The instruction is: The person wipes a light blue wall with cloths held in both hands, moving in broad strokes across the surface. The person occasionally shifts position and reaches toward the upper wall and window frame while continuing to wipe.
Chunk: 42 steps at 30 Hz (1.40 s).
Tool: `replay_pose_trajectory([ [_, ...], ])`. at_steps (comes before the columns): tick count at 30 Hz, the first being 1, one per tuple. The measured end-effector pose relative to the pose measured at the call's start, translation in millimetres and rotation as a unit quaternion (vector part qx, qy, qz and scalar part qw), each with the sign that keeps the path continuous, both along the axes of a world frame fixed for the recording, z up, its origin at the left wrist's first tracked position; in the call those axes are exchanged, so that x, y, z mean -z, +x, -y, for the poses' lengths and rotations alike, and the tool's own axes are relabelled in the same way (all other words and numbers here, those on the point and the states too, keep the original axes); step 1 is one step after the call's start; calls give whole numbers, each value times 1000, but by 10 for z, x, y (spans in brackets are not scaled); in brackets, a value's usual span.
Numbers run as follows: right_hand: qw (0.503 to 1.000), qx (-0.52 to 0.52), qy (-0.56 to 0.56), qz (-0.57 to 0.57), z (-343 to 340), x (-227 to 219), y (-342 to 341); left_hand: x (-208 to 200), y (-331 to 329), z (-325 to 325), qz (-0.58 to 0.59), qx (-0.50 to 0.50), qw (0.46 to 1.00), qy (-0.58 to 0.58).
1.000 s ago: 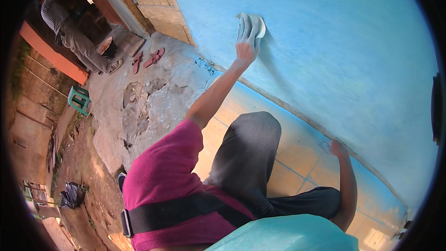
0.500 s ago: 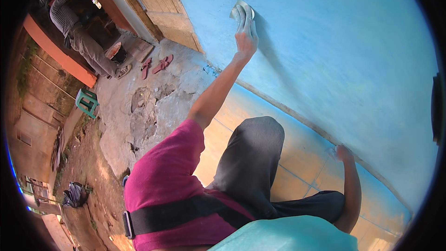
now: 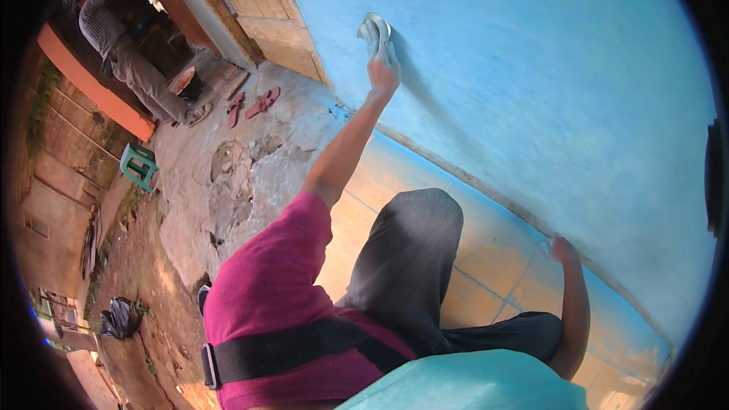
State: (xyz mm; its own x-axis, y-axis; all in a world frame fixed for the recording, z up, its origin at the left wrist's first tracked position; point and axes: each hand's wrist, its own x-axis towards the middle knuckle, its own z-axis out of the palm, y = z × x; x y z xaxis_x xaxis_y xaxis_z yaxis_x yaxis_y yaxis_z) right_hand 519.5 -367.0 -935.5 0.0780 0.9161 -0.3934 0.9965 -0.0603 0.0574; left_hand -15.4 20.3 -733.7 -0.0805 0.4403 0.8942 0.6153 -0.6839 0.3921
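My left hand (image 3: pixel 382 61), its fingers coated in pale dust, presses a curved piece of sandpaper (image 3: pixel 363 26) flat against the blue wall (image 3: pixel 516 76). The sheet's pale edge curls out past the fingertips. Low down on the right, my right hand (image 3: pixel 564 250) rests by the foot of the wall, just above the tiled floor (image 3: pixel 486 266). Its fingers are curled around a small whitish thing (image 3: pixel 545 249), too blurred to name. My bent knee (image 3: pixel 421 220) in dark trousers lies between the two arms.
A wooden door (image 3: pixel 277 23) adjoins the wall at upper left. Red sandals (image 3: pixel 262 102), a bucket (image 3: pixel 187 85) and a green stool (image 3: pixel 139 165) stand on rough, broken concrete (image 3: pixel 205 205). In the doorway another person (image 3: pixel 125 53) stands with an arm raised.
My left hand has slid the sandpaper a short way left and down along the wall. My right hand stays nearly where it was.
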Motion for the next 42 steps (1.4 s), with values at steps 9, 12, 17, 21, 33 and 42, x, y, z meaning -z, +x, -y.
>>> replay_pose_trajectory([
  [9,996,14,-72,-56,-121,-262,-264,-50,67,108,20,24,999,-16],
  [12,997,2,-64,-44,-168,-348,-323,-7,-8,53,1,10,1000,-13],
  [17,995,10,-100,-21,-133,-478,-416,-14,17,105,-37,-4,999,24],
  [21,994,19,-108,-14,-80,-244,-196,-40,254,251,-88,42,992,75],
  [33,994,39,-88,-42,-61,-405,-303,173,-326,-130,-80,-34,995,53],
  [42,994,49,-96,-26,-121,-272,-253,-79,-259,-69,26,-33,999,-14],
])
